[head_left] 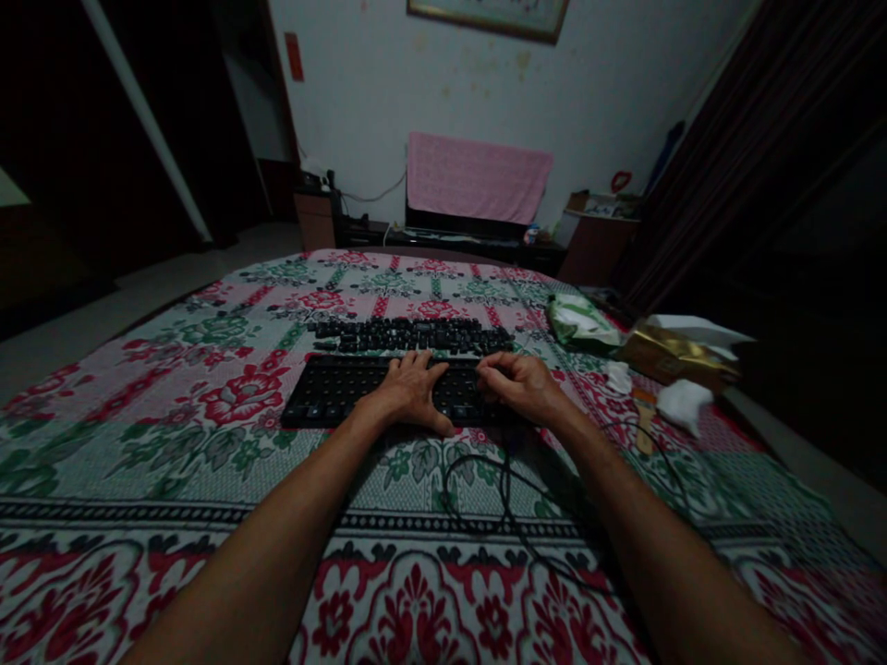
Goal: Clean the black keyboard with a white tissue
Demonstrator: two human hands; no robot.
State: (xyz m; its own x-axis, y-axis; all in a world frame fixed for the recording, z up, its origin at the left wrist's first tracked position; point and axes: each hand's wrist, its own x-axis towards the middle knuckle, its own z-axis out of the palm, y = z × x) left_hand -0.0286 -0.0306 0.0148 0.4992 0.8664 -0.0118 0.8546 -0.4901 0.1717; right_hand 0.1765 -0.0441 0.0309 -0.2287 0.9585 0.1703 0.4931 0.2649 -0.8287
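Observation:
A black keyboard (325, 392) lies on the patterned cloth in front of me, most of its keycaps off and a few still along its near edge. My left hand (412, 388) rests on its middle with the fingers spread. Over the keyboard's right end, my right hand (519, 383) is closed in a pinch; whatever is between the fingertips is too small to make out. Loose black keycaps (416, 332) lie in rows just beyond the keyboard. Part of the keyboard is hidden under both hands.
A black cable (505, 499) loops on the flowered cloth (242, 397) near my right forearm. To the right are a brush (645, 420), crumpled white tissues (683, 405), a green tissue pack (582, 323) and a gold box (675, 353). A pink towel (478, 175) drapes a screen by the wall.

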